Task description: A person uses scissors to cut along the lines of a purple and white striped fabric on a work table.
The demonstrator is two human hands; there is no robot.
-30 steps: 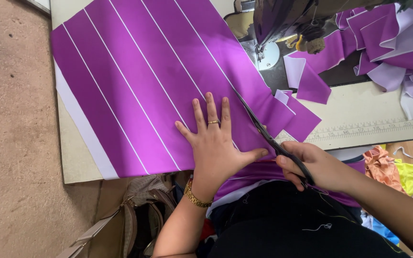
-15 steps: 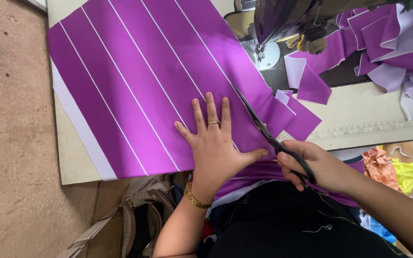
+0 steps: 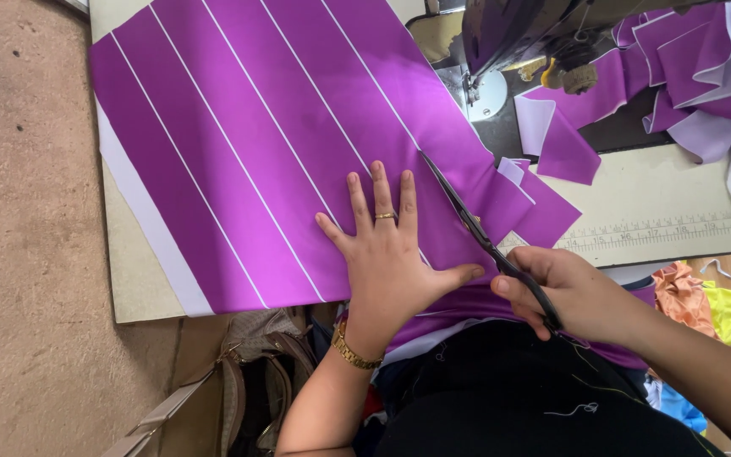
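A large sheet of purple fabric [image 3: 264, 144] with thin white lines lies spread on the work table [image 3: 133, 271]. My left hand [image 3: 387, 254] presses flat on it, fingers spread, a ring on one finger and a gold bracelet at the wrist. My right hand [image 3: 577, 292] grips black scissors [image 3: 475, 224] whose blades lie along a white line just right of my left hand, pointing away from me. The fabric's near edge hangs over my lap.
A sewing machine [image 3: 518, 42] stands at the back right, with cut purple strips [image 3: 687, 76] piled beside it. A ruler scale [image 3: 670, 228] runs along the table edge. A brown bag [image 3: 247, 381] sits on the floor at the left; coloured scraps [image 3: 704, 296] lie at the right.
The scissors have crept slightly forward along the white line with my right hand. My left hand stays pressed flat in the same spot.
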